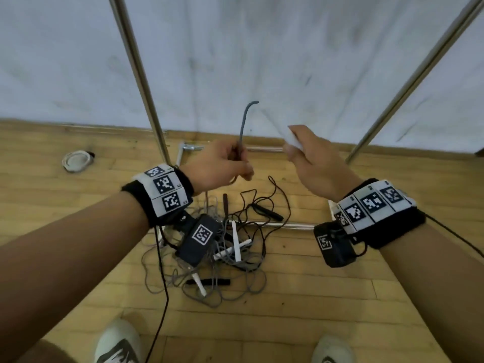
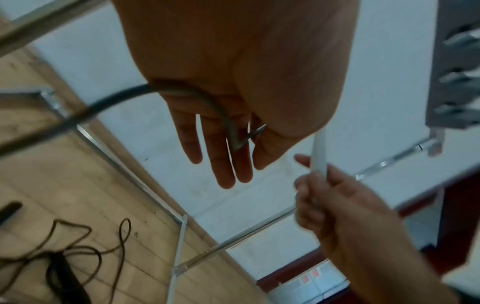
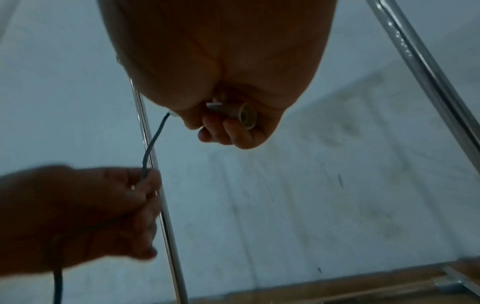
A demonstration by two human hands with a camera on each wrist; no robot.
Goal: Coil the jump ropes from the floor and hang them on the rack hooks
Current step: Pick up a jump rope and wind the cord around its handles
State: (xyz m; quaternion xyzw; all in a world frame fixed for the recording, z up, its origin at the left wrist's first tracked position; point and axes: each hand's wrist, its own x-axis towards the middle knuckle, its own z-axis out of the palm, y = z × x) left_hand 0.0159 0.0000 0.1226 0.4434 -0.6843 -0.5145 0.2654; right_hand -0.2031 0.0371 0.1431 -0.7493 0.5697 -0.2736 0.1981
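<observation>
My left hand (image 1: 222, 163) pinches a grey jump rope (image 1: 242, 127) between thumb and fingers at chest height. The cord crosses that palm (image 2: 228, 123) in the left wrist view. My right hand (image 1: 314, 163) grips this rope's white handle (image 1: 292, 140), a hand's width to the right. The handle (image 2: 319, 156) stands upright in the fist, its open end (image 3: 246, 116) showing below the fingers. A short stretch of grey cord (image 3: 153, 144) runs from the handle to my left hand (image 3: 91, 205). Below, a tangled pile of ropes (image 1: 222, 244) lies on the wooden floor.
Two slanted metal rack poles (image 1: 138, 74) (image 1: 419, 74) rise in front of a white wall, and a base bar (image 1: 285, 226) lies on the floor. A grey panel with metal hooks (image 2: 459, 78) hangs up right. A white round object (image 1: 77, 161) lies on the left. My shoes (image 1: 117, 341) are at the bottom.
</observation>
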